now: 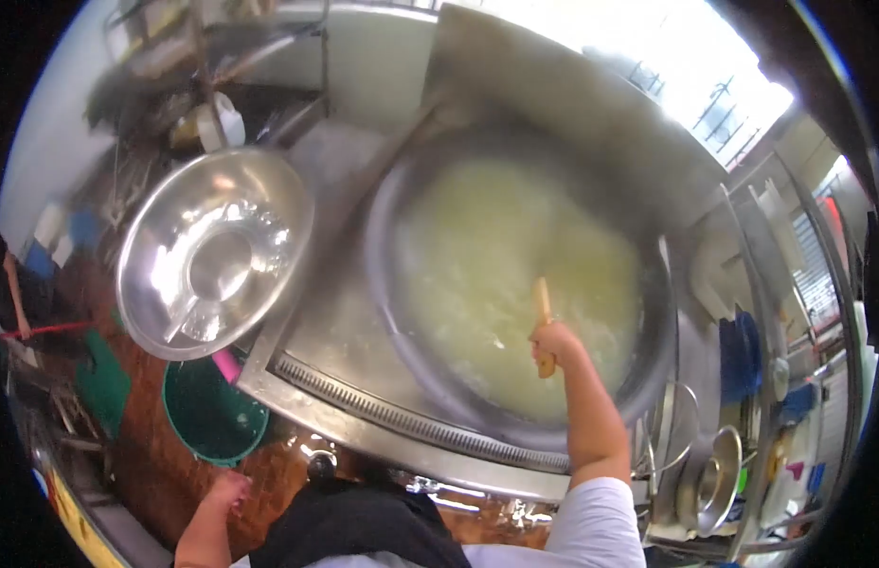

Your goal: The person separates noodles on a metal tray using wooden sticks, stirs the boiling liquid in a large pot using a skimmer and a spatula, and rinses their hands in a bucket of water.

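Note:
My right hand (559,346) is closed round a light wooden handle (544,301) over a very large round pot (387,312). The pot holds cloudy yellow-green liquid (496,246), and the handle's far end meets that liquid. Low at the left, my left hand (231,492) hangs beside a dark green bucket (215,412), its fingers curled and too small to read clearly. A wide shiny metal bowl (217,256) with a light utensil inside is left of the pot. Something pink (226,365) shows under the bowl's lower edge.
A steel counter with a slotted drain (411,423) runs along the pot's near side. Metal bowls (716,481) and a blue container (740,355) stand at the right. At the far left, another person's arm (16,293) is near a red stick (56,328).

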`<state>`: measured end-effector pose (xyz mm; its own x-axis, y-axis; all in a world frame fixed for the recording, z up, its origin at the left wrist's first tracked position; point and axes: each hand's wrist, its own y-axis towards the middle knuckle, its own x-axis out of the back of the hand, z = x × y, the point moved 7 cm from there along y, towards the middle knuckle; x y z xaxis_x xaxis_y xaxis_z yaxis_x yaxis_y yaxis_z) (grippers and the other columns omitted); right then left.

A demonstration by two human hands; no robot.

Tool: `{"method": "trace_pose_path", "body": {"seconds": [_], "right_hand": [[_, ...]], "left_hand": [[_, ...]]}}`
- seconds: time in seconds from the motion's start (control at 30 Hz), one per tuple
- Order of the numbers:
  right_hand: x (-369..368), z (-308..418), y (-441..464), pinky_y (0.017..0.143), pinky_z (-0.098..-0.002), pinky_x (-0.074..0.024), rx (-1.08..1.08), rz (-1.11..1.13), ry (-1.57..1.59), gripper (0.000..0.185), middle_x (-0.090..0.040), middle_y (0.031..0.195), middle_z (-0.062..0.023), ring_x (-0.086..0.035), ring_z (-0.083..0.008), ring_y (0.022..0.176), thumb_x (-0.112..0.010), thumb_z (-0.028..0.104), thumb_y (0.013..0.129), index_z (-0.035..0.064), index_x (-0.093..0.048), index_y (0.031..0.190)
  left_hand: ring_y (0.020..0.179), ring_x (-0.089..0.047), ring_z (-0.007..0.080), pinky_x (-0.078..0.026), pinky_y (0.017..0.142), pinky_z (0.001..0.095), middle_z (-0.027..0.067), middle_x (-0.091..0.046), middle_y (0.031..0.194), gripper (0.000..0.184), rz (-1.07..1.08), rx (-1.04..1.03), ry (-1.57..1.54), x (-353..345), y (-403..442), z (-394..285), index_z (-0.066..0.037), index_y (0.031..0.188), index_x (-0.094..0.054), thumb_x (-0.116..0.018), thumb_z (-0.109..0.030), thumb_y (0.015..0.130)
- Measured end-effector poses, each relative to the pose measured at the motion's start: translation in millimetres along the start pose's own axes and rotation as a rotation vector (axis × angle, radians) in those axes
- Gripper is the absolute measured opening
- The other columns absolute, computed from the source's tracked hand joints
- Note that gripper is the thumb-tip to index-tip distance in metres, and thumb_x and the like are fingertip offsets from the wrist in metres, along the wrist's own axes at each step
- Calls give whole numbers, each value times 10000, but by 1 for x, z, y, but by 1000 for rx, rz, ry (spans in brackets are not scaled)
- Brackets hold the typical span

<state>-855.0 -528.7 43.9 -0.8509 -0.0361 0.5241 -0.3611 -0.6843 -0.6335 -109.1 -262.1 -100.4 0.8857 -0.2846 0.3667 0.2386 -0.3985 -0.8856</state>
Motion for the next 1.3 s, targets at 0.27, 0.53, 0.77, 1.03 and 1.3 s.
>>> {"method": "trace_pose_path", "body": {"seconds": [0.27,0.53,0.77,1.03,1.3], "right_hand": [[-82,-25,-95,496,-324,-480,39,350,554,214,-527,677,-3,-539,-127,542,-604,112,830,43,-543,1023],[-135,-35,-242,452,-239,-449,-50,608,922,361,-498,696,43,-497,-71,521,-572,148,882,79,-470,1221],[-160,-42,-327,473,-249,-448,39,327,760,383,-506,695,-9,-499,-110,505,-604,127,852,42,-500,1211],[-216,-67,-377,504,-250,-473,68,135,662,366,-548,722,-17,-528,-114,542,-605,28,859,46,-502,1210],[-236,-111,-383,535,-251,-469,308,-107,428,377,-572,809,-23,-555,-102,605,-574,0,867,40,-482,1230]], "left_hand": [[494,-531,161,-412,413,332,63,-581,649,259,45,-181,69,21,45,3,-27,843,-628,-644,-285,839],[544,-589,191,-432,413,354,66,-600,663,269,125,27,144,34,100,55,-43,799,-632,-629,-309,842],[529,-576,188,-446,446,351,74,-610,649,310,99,-150,214,27,110,7,-40,744,-650,-639,-340,823],[549,-600,203,-464,487,358,80,-654,693,313,178,-230,217,13,120,-12,-50,802,-695,-659,-361,799],[677,-614,219,-516,624,421,76,-656,840,299,151,-122,363,30,122,-6,-79,994,-651,-633,-325,825]]}}
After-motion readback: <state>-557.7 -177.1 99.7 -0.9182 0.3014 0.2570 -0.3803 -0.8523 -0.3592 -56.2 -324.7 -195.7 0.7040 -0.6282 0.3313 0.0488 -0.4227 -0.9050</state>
